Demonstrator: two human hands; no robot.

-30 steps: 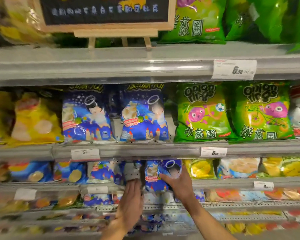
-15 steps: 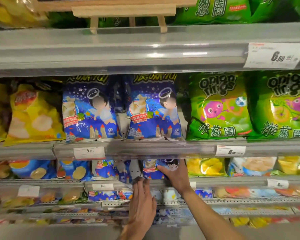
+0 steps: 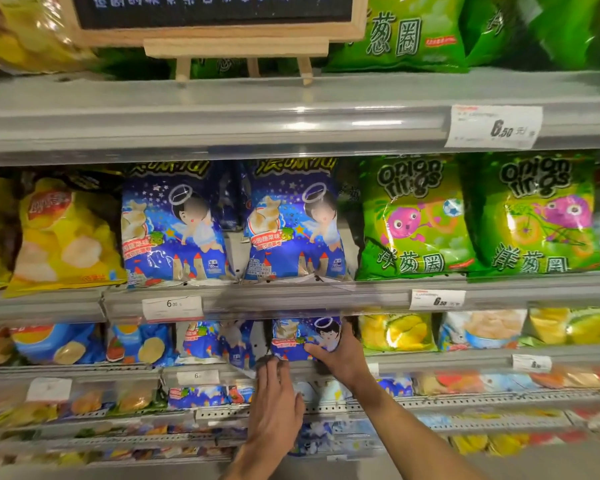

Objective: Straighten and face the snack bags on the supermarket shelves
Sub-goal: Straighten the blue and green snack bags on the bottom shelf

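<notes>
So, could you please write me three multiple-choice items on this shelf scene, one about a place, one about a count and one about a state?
1. Where is the blue bag that the right hand holds?
A. top shelf
B. the shelf under the 6.00 price tag
C. the floor

2. How many green onion-ring bags face front on the shelf under the 6.50 tag?
A. two
B. four
C. none

3. How is the left hand?
A. gripping a yellow bag
B. fingers extended at the shelf edge below the blue bag
C. out of view

Answers: 1 B, the bag sits just below that tag. 2 A, two stand side by side. 3 B, its fingers reach up flat.
</notes>
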